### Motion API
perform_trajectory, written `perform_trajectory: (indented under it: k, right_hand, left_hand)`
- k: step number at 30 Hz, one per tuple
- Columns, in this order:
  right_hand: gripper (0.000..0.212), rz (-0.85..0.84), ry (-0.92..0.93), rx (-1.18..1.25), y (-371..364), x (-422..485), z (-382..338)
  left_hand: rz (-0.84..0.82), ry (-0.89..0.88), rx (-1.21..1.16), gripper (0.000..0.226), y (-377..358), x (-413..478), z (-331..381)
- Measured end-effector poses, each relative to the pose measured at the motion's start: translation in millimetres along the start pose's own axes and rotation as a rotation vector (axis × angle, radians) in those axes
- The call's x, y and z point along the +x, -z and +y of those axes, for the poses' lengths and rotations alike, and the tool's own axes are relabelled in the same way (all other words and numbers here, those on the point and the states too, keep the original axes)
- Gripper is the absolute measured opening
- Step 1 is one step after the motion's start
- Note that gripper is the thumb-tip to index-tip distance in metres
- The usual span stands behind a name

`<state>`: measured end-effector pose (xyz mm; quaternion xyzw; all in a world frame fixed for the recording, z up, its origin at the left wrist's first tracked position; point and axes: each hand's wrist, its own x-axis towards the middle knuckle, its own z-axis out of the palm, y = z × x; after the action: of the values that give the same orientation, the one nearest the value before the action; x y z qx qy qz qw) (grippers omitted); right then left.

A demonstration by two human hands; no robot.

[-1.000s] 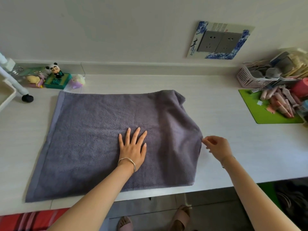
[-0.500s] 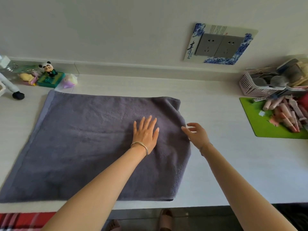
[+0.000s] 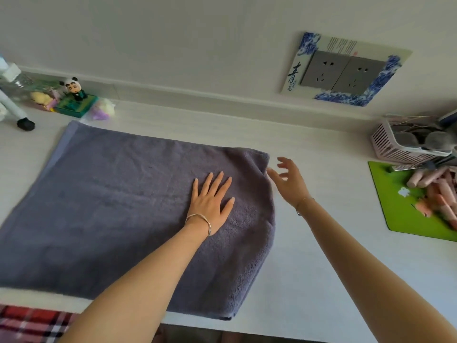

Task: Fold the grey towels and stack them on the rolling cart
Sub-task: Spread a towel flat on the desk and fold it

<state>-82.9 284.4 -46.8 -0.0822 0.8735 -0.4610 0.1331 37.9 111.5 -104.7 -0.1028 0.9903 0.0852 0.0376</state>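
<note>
Moved: right hand (image 3: 288, 180) has gone from the towel's right edge up to its far right corner; left hand (image 3: 210, 201) stays flat on the cloth
Table (image 3: 321, 256): white, set against the wall, carries the towel
Towel (image 3: 111, 206): grey, already doubled over, spread on the table with its rounded fold at the right; the near edge runs along the table's front lip and the near right corner seems to sit just over it
Left hand: palm down on the towel, right of its middle, fingers straight and a little apart, pressing and gripping nothing
Right hand: just beside the far right corner, fingers apart and loosely bent, holding nothing; I cannot tell whether a fingertip touches the cloth
Larger risk: in my judgement a tug toward the person could pull the towel off the front lip, since so little table lies under the near edge
Smaller risk: the far right corner looks rumpled; lifting it while only the middle is pinned may drag the lower layer and skew the next fold
Wheeled leg (image 3: 23, 120): far left, perhaps the cart, I cannot tell
Writing: socket plate (image 3: 346, 73) bears one large black brush character, 青 (image 3: 294, 71); the marks below it are too small to read
</note>
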Motion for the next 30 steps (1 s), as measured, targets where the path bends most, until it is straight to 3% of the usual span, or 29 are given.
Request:
perform_trajectory:
  k: [4, 8, 13, 15, 17, 19, 21, 25, 30]
  right_hand:
    - [0.043, -0.162, 0.062, -0.136, -6.4, 47.0, -14.6]
    - [0.018, -0.329, 0.162, -0.401, -7.9, 75.2, -16.9]
    - [0.041, -0.237, 0.096, -0.022, 8.1, 87.6, -31.7]
    - [0.041, -0.223, 0.103, -0.198, 9.8, 98.3, -24.7]
    - [0.027, -0.21, 0.15, -0.53, 10.1, 105.6, -11.9]
    - [0.027, -0.169, 0.142, -0.627, 7.9, 107.6, 3.6]
    - [0.033, -0.093, 0.115, -0.441, 4.9, 97.8, 13.4]
    - [0.023, -0.022, 0.104, -0.087, -2.9, 50.4, 20.8]
    - [0.016, 0.0, 0.029, 0.074, -6.9, -32.2, 34.7]
  left_hand:
    - [0.019, -0.005, -0.007, 0.073, -1.2, -0.2, -0.3]
    - [0.034, -0.006, -0.009, 0.072, -1.8, -0.7, -0.2]
    - [0.061, 0.001, -0.015, 0.069, -4.1, -1.3, -0.3]
    - [0.063, 0.001, -0.021, 0.069, -4.7, -0.9, -0.6]
    - [0.059, 0.002, -0.019, 0.069, -4.8, -1.0, -0.9]
    - [0.046, 0.003, -0.011, 0.07, -4.6, -0.6, -0.6]
    - [0.036, 0.003, -0.001, 0.071, -4.7, -0.4, -0.9]
    - [0.023, 0.007, -0.002, 0.071, -5.6, 0.4, -1.6]
    - [-0.062, -0.014, 0.002, 0.077, -3.4, -0.6, -3.5]
